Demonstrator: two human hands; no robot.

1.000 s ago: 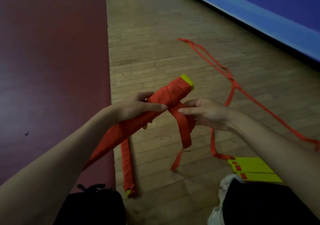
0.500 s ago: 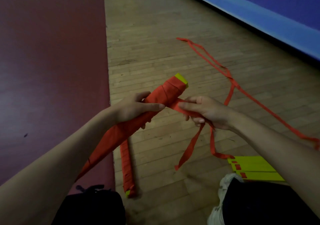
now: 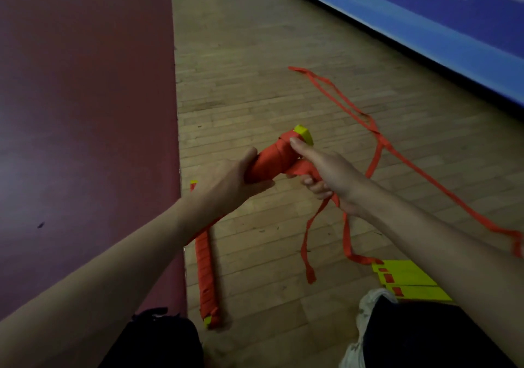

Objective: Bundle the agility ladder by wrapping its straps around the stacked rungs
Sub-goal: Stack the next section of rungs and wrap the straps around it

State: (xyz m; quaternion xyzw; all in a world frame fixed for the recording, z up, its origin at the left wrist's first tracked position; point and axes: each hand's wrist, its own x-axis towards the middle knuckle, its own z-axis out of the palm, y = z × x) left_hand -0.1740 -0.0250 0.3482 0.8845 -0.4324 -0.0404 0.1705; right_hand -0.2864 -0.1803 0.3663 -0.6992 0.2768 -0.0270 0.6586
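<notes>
I hold a bundle of stacked yellow rungs (image 3: 304, 133) wound in orange strap (image 3: 272, 160), raised above the floor and pointing away from me. My left hand (image 3: 229, 182) grips the bundle around its middle. My right hand (image 3: 323, 175) grips the loose orange strap close to the bundle's far end, thumb laid along the wraps. Two strap tails (image 3: 307, 243) hang down from that hand. The bundle's near half is hidden behind my left arm.
A second wrapped bundle (image 3: 205, 265) lies on the wooden floor by the dark red mat (image 3: 85, 112). A long orange strap (image 3: 377, 141) trails right across the floor. Loose yellow rungs (image 3: 408, 278) lie near my shoe (image 3: 368, 305). A blue wall pad (image 3: 425, 21) runs along the back.
My right hand has carried the strap up and over the bundle's far end, tightening a wrap. The bundle has tipped a little further away from me.
</notes>
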